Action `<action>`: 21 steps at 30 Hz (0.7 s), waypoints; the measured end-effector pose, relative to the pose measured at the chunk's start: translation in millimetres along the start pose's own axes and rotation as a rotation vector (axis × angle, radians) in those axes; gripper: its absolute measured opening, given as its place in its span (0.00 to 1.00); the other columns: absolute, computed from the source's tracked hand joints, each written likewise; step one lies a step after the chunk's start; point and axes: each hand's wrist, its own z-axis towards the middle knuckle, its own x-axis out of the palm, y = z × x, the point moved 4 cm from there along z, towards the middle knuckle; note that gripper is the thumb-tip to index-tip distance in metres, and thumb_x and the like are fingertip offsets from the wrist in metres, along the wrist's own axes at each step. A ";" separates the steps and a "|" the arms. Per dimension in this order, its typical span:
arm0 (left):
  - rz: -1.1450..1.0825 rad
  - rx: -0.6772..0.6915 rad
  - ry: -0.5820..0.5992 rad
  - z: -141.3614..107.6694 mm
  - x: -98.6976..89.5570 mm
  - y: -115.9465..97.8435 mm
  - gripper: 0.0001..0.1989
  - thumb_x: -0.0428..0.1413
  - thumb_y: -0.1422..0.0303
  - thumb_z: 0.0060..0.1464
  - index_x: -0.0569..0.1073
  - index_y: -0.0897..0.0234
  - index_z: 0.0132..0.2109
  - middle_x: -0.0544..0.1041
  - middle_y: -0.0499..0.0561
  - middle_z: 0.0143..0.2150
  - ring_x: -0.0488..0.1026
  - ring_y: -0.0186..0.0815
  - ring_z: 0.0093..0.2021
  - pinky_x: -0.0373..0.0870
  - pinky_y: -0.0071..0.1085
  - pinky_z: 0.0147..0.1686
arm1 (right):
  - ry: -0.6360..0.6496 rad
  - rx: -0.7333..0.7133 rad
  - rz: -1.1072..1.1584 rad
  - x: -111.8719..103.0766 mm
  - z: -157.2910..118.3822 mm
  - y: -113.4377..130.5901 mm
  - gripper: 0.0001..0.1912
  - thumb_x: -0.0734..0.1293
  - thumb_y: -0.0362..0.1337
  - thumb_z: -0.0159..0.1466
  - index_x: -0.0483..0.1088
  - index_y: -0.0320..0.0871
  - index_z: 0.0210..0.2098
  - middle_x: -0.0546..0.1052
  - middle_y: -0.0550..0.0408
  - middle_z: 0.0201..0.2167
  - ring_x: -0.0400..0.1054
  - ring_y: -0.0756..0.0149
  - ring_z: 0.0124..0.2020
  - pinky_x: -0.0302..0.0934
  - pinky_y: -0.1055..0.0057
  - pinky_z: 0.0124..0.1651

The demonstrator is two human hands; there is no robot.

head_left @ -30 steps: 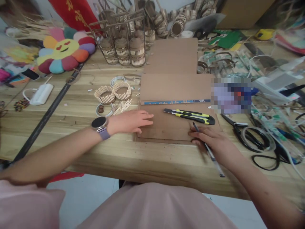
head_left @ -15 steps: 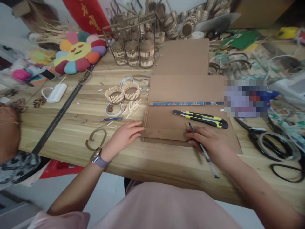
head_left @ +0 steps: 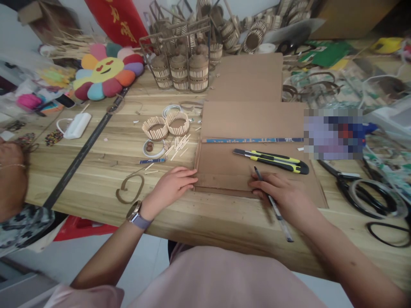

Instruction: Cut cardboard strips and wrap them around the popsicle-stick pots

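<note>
My left hand [head_left: 171, 187], with a watch [head_left: 136, 214] on its wrist, lies with fingers stretched out. Its fingertips touch the left edge of a brown cardboard sheet [head_left: 221, 164]. A dark-tipped pen [head_left: 272, 200] with a clear barrel is pinched in my right hand [head_left: 278, 190], which rests on the sheet's near part. Just beyond that hand lies a black and yellow utility knife [head_left: 272, 160], flat on the cardboard. Behind it a narrow blue printed strip [head_left: 244, 140] runs across the cardboard.
Two small stick-walled rings [head_left: 178, 124], loose sticks [head_left: 180, 145] and a brown strip loop [head_left: 130, 188] lie left of the cardboard. Lidded stick baskets [head_left: 199, 75] stand behind. Black cable loops [head_left: 369, 199] lie right. Another person's arm [head_left: 12, 179] rests at the far left.
</note>
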 end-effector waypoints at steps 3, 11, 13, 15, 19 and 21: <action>0.002 0.016 -0.015 -0.4 -0.3 -0.7 0.11 0.55 0.70 0.64 0.80 0.61 0.49 0.79 0.54 0.56 0.73 0.41 0.54 0.75 0.41 0.51 | 0.009 0.007 0.012 1.2 -0.7 -0.9 0.14 0.59 0.39 0.72 0.77 0.46 0.44 0.78 0.47 0.49 0.73 0.52 0.47 0.70 0.60 0.43; -0.010 0.028 -0.023 -1.2 -0.3 -3.4 0.12 0.53 0.71 0.65 0.80 0.61 0.51 0.79 0.55 0.56 0.73 0.41 0.53 0.76 0.41 0.50 | 0.004 0.004 0.013 0.2 0.3 1.2 0.15 0.58 0.39 0.72 0.77 0.45 0.45 0.79 0.46 0.48 0.74 0.52 0.47 0.71 0.60 0.43; -0.006 0.032 -0.023 -1.2 -0.6 -3.8 0.12 0.53 0.71 0.65 0.80 0.61 0.50 0.79 0.54 0.56 0.73 0.41 0.53 0.76 0.41 0.50 | 0.007 0.008 0.015 0.3 0.0 1.3 0.16 0.58 0.39 0.72 0.77 0.46 0.45 0.79 0.46 0.48 0.73 0.52 0.48 0.71 0.60 0.43; -0.002 0.034 -0.026 -1.3 -0.9 -4.1 0.12 0.54 0.71 0.65 0.80 0.60 0.50 0.79 0.54 0.56 0.73 0.41 0.53 0.76 0.41 0.50 | 0.007 0.014 0.019 0.4 -0.5 1.0 0.16 0.58 0.38 0.72 0.77 0.47 0.45 0.79 0.46 0.48 0.73 0.53 0.48 0.71 0.61 0.42; 0.008 0.056 -0.044 -2.0 -0.6 -4.7 0.12 0.53 0.71 0.65 0.80 0.61 0.50 0.79 0.54 0.56 0.73 0.41 0.52 0.76 0.40 0.49 | 0.016 0.022 0.014 0.9 -1.3 0.2 0.16 0.58 0.38 0.72 0.77 0.47 0.46 0.79 0.46 0.48 0.73 0.53 0.48 0.71 0.62 0.42; 0.015 0.061 -0.043 -2.3 0.1 -4.7 0.12 0.53 0.72 0.65 0.80 0.60 0.50 0.79 0.54 0.56 0.72 0.40 0.52 0.76 0.40 0.49 | 0.023 0.023 0.011 1.2 -1.4 0.2 0.16 0.58 0.39 0.72 0.77 0.47 0.46 0.79 0.46 0.48 0.73 0.53 0.49 0.71 0.61 0.42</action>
